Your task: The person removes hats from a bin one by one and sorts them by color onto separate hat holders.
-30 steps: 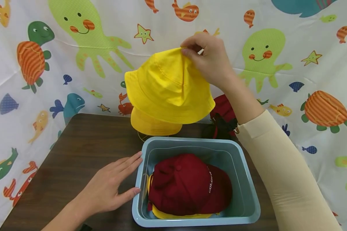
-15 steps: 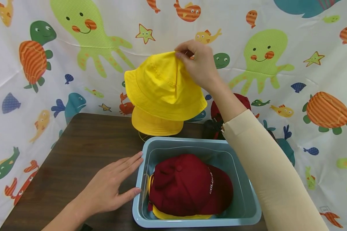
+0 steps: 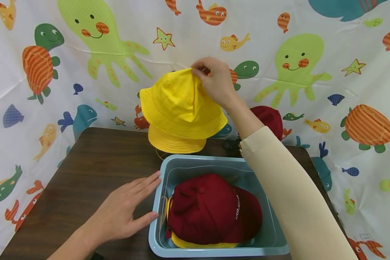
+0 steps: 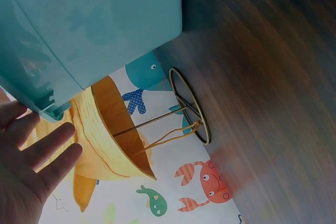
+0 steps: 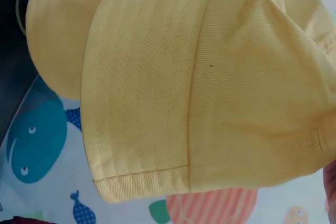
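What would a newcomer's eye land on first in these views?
Most likely the bright yellow bucket hat, pinched at its crown by the right hand beyond the blue bin, with a second yellow hat showing below it. Next, the dark red cap lying in the bin, then the sea-creature backdrop behind everything.

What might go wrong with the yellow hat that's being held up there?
The right hand pinches the upper yellow hat near its crown, so it might slip. The lower yellow hat shows just beneath and could get knocked. The thin wire stand might tip if nudged.
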Motion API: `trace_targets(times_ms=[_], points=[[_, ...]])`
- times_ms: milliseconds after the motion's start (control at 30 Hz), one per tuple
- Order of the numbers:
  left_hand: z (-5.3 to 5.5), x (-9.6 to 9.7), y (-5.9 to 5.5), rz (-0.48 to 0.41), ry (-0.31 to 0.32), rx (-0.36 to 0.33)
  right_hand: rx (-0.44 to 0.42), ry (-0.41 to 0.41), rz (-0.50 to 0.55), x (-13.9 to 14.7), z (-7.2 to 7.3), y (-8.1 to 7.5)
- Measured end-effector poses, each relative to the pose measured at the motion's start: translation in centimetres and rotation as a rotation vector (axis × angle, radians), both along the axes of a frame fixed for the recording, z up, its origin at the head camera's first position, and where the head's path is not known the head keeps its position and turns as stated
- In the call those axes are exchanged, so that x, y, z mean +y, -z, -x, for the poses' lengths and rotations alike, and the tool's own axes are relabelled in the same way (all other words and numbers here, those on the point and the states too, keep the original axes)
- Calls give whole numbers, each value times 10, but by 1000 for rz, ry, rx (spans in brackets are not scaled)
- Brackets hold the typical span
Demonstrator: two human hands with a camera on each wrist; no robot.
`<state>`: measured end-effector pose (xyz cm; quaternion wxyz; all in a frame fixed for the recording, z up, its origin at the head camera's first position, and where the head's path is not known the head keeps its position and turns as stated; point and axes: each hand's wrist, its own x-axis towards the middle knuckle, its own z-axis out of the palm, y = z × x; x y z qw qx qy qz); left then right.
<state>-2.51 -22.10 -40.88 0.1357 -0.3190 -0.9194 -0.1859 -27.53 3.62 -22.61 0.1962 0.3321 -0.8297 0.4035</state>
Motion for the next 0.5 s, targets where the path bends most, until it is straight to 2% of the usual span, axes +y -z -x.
trace_targets(times_ms=[167,333,500], points=[[0,0,0,-7,4,8,-34,18,-18,-1,1,8],[0,0,0,-7,2,-13,-75,39,-24,-3,3,15],[0,0,1,-9,7,-3,-90,30,-35,-7,4,25]])
